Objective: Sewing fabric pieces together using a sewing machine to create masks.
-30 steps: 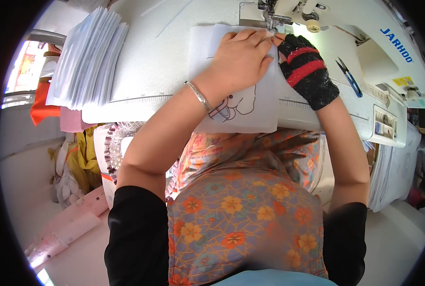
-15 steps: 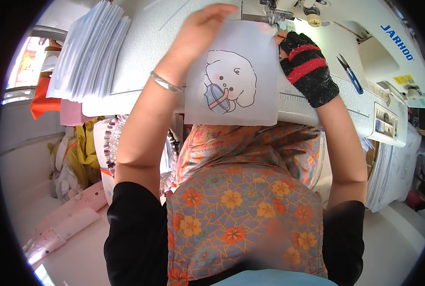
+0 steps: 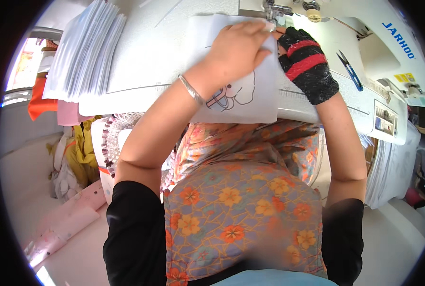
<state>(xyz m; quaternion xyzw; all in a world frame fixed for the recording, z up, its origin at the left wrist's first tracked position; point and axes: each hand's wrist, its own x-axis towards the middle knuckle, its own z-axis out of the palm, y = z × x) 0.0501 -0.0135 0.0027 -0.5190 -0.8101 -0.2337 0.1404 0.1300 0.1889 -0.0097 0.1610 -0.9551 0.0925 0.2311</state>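
Observation:
A white sheet (image 3: 262, 107) printed with a cartoon dog lies on the sewing machine bed, its front edge overhanging toward my lap. Across its upper part rests my left hand (image 3: 238, 51), palm down with the fingers stretched toward the presser foot (image 3: 271, 25) and the thumb apart. This hand covers most of the dog's head. My right hand (image 3: 308, 64), in a black fingerless glove with red stripes, has its fingers curled at the sheet's upper right edge, close beside the presser foot. The fingertips appear to pinch that edge.
A stack of folded white sheets (image 3: 86, 52) stands at the left of the bed. Blue-handled thread snips (image 3: 350, 71) lie to the right of my gloved hand. The machine arm (image 3: 389, 52) rises at the right. Yellow cloth (image 3: 81, 155) hangs below at the left.
My left hand has come down and right from beyond the sheet's upper left corner onto the sheet, hiding much of the print. My right hand has stayed almost in place.

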